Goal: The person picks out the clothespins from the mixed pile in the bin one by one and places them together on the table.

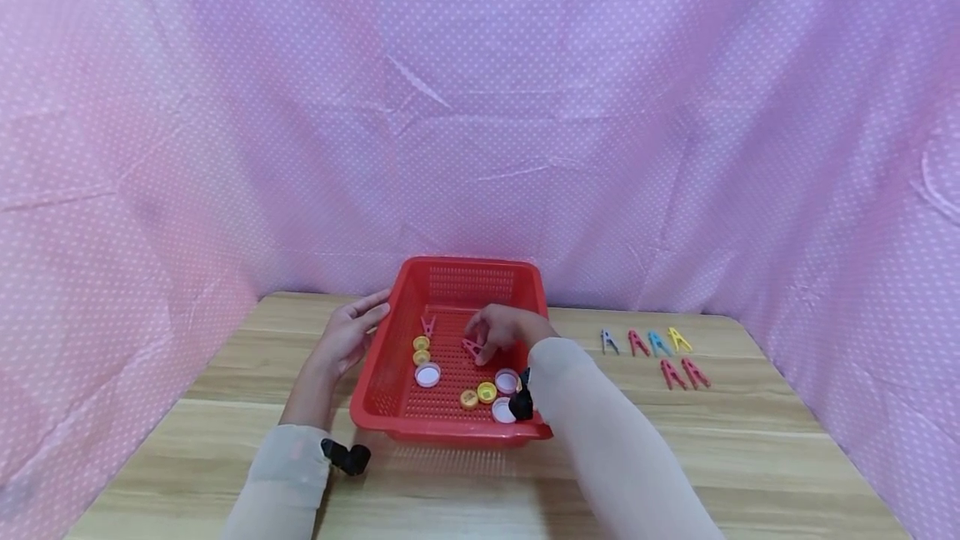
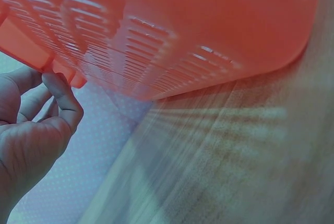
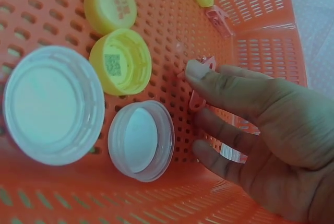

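A red plastic basket (image 1: 450, 423) with slotted walls stands on the table. My left hand (image 1: 351, 338) pinches its left rim between thumb and fingers, as the left wrist view shows at the basket's edge (image 2: 23, 46). Inside the basket, my right hand (image 1: 501, 330) pinches a red clothespin (image 1: 472, 347) close to the perforated floor. The right wrist view shows the thumb over this clothespin (image 3: 197, 101), partly covering it. Another red clothespin (image 1: 428, 325) lies toward the basket's left side.
Several yellow bottle caps (image 1: 487, 392) and white-and-clear lids (image 1: 427, 375) lie in the basket. Right of it on the wooden table (image 1: 630, 423) are a blue clothespin (image 1: 659, 344), a yellow one (image 1: 679, 339), a greyish one (image 1: 609, 342) and three red ones (image 1: 695, 373). Pink dotted cloth hangs behind.
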Action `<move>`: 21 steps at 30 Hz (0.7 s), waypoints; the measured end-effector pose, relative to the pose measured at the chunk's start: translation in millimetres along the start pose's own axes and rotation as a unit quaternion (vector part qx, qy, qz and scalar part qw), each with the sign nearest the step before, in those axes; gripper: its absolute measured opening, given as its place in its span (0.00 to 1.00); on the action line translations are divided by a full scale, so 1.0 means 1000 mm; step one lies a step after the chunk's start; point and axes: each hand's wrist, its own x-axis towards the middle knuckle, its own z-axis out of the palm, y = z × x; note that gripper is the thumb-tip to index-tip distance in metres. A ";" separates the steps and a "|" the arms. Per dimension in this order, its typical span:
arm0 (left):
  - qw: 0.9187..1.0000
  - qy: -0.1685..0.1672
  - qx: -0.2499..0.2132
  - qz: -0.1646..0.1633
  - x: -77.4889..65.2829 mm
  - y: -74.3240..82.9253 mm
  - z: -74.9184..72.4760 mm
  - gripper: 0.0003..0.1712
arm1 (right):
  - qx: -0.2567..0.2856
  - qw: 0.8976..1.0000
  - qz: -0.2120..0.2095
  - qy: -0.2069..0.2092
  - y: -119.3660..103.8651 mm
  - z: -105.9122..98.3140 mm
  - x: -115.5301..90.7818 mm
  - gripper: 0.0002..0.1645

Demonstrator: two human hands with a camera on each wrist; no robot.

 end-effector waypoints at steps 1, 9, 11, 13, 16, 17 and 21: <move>1.000 -0.001 -0.002 0.001 0.000 -0.001 0.000 0.32 | -0.003 1.000 0.001 0.001 0.000 0.000 0.000 0.32; 1.000 0.000 -0.004 -0.002 0.001 -0.001 -0.001 0.34 | -0.033 0.999 -0.013 -0.005 0.000 0.002 0.004 0.23; 1.000 -0.001 -0.005 -0.002 0.001 -0.001 -0.001 0.34 | -0.037 0.999 -0.017 -0.008 0.000 0.002 0.005 0.22; 1.000 -0.004 -0.006 -0.001 0.001 -0.002 -0.001 0.34 | -0.040 0.999 -0.017 -0.011 -0.001 0.002 0.005 0.21; 1.000 -0.005 -0.009 0.002 0.002 -0.002 -0.001 0.34 | -0.037 0.999 -0.017 -0.014 -0.001 0.002 0.004 0.21; 1.000 -0.005 -0.010 0.004 0.002 -0.002 -0.001 0.34 | -0.035 0.999 -0.017 -0.016 -0.001 0.002 0.005 0.21; 1.000 -0.007 -0.016 0.010 0.002 -0.003 -0.001 0.33 | -0.024 0.999 -0.030 -0.028 -0.002 0.001 0.005 0.18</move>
